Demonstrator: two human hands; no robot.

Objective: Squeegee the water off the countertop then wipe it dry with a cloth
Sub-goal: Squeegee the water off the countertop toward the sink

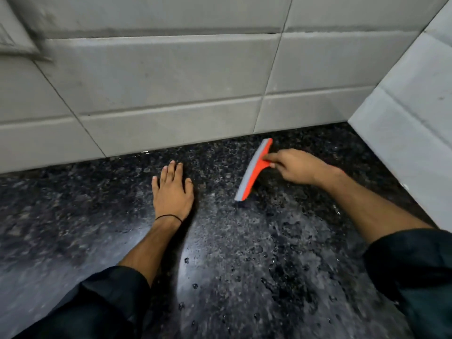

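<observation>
1. Right hand [296, 167] closed around the short handle of an orange squeegee [254, 170], fingers wrapped on the stub, index finger laid forward along the orange head.
2. Squeegee sits on the dark speckled countertop [73, 216], right of centre, near the back wall. Its grey rubber blade [250, 171] faces left and runs diagonally, top end near the wall base, lower end nearer the camera. The lower end looks to touch the stone; cannot tell if the whole blade edge is down.
3. Left hand [172, 192] lies flat, palm down on the countertop, fingers spread a little and pointing toward the wall, holding nothing. It sits left of the squeegee, apart from it.
4. Thin black band [168, 217] around the left wrist.
5. Dark sleeves [110, 302] pushed up on both forearms.
6. Water [281, 265] lies as droplets and a patchy film on the near-right countertop (mostly below and right of the squeegee). The left part looks drier, though motion blur makes that hard to judge.
7. Grey tiled wall [159, 69] runs along the back, and a second tiled wall [415, 106] meets the counter at right, forming a corner.
8. Blurred grey object at top left, cannot identify.
</observation>
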